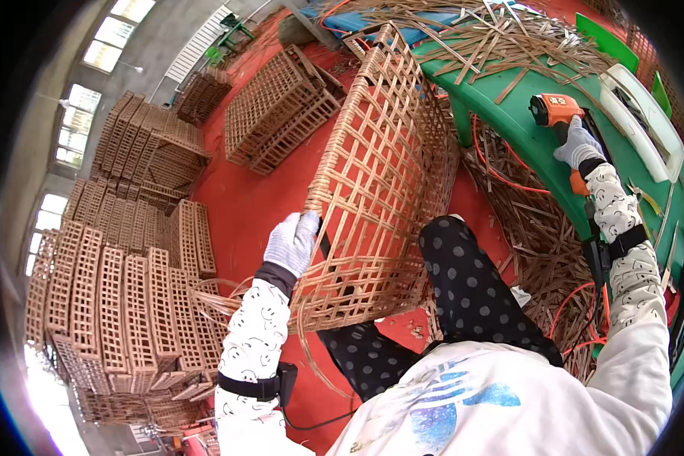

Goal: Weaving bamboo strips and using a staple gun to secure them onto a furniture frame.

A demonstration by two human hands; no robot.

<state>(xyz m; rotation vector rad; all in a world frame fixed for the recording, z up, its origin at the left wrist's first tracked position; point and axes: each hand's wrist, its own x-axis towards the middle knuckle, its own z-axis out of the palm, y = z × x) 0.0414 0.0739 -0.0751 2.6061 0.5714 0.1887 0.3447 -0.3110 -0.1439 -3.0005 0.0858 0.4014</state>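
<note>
A large woven basket point(380, 152) of brown strips stands tilted in front of me, against my knees. My left hand point(292, 242), in a striped pale glove, is closed round its near left rim. Loose strip ends hang from the rim by my left wrist. To the right, over the green table point(501, 129), my right hand point(577, 143), also gloved, is wrapped round the handle of an orange and black nail gun point(556, 110). The gun points away to the left, apart from the basket. My palm hides part of its handle.
Loose brown strips point(509, 45) are heaped on the table's far end, with more point(539, 251) on the floor beneath. A white tray-like piece point(642, 121) lies at the right. Red hoses point(501, 163) run under the table. Stacked woven baskets point(121, 304) fill the left; others point(277, 106) stand ahead.
</note>
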